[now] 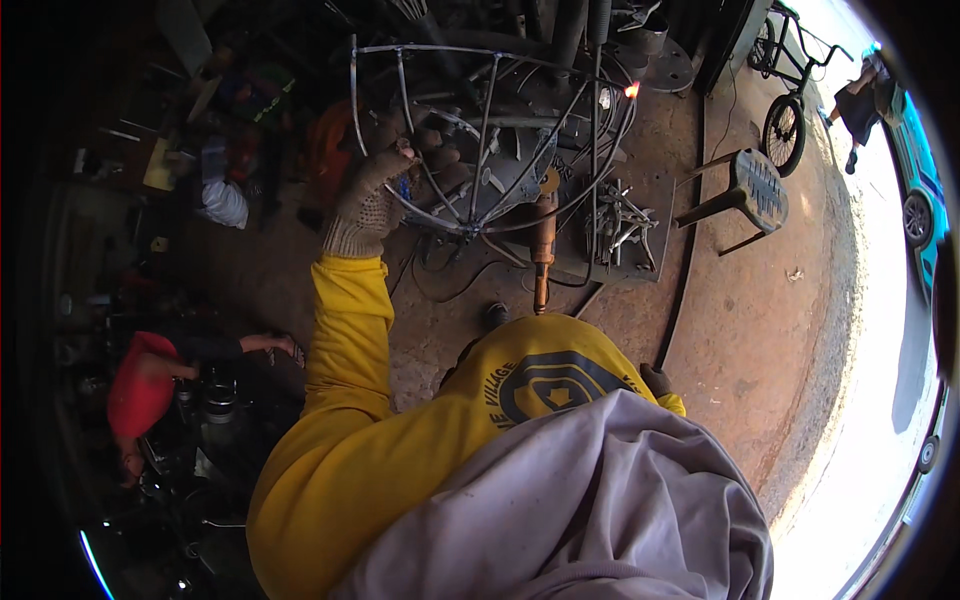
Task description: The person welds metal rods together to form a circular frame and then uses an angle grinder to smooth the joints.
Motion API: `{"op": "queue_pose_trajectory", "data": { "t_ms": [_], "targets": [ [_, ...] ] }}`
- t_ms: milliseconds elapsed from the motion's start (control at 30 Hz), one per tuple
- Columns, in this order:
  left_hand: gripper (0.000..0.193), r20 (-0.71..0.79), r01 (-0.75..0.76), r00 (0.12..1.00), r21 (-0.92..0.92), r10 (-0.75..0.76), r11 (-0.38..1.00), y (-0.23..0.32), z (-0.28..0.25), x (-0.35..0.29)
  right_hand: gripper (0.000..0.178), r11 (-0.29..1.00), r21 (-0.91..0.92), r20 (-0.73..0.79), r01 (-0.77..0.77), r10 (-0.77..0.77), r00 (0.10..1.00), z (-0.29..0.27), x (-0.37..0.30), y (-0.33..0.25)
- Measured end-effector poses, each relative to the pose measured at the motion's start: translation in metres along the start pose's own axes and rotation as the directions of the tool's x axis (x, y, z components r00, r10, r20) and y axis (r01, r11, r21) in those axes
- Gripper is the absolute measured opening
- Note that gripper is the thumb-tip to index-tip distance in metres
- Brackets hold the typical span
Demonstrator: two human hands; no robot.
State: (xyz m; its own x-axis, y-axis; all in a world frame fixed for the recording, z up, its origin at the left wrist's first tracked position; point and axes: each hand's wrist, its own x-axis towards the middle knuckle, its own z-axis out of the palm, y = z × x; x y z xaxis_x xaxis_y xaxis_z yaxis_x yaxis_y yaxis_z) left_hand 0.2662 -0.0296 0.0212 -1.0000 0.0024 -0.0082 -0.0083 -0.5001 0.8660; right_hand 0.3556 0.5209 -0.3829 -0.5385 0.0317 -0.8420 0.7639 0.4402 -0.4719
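Left hand (372, 195) in knit work glove, closed around rim of round wire-rod metal cage frame (490, 140), frame standing on dirt floor (760, 330) in front of person. Right hand hidden behind yellow sleeve and grey cloth, state cannot tell. Glowing orange weld spot (632, 90) on frame's far rod. Risks: heat travelling along rod to glove, burn; frame tipping if grip slackens; orange-handled tool (543, 250) lying underfoot, trip hazard; second person in red cap (140, 390) crouched near left, spark exposure.
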Motion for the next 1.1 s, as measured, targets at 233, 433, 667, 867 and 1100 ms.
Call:
{"op": "queue_pose_trajectory", "data": {
  "t_ms": [233,433,667,867,1100],
  "targets": [
    [0.059,-0.041,-0.021,0.999,-0.088,0.018,0.996,-0.002,0.016,-0.009,0.043,0.950,0.274,0.047,0.146,-0.165,0.985,-0.018,0.063,-0.060],
    [0.059,-0.102,-0.062,0.991,0.191,0.083,0.980,0.032,0.003,-0.016,0.045,0.985,0.116,0.120,0.128,-0.142,0.983,0.006,0.058,-0.066],
    [0.078,0.013,-0.256,0.938,0.697,0.345,0.670,0.076,0.007,-0.002,0.047,0.995,-0.019,0.092,0.099,-0.097,0.991,0.024,0.034,-0.029],
    [0.087,0.549,-0.436,0.776,0.822,0.311,-0.366,0.062,0.001,0.027,0.042,0.996,0.076,-0.047,0.044,-0.040,0.998,0.042,0.005,-0.022],
    [0.096,0.741,-0.513,0.670,0.416,-0.046,-0.751,-0.017,-0.075,0.062,0.046,0.990,0.128,-0.160,0.067,-0.046,0.986,0.118,-0.049,-0.041]
  ]
}}
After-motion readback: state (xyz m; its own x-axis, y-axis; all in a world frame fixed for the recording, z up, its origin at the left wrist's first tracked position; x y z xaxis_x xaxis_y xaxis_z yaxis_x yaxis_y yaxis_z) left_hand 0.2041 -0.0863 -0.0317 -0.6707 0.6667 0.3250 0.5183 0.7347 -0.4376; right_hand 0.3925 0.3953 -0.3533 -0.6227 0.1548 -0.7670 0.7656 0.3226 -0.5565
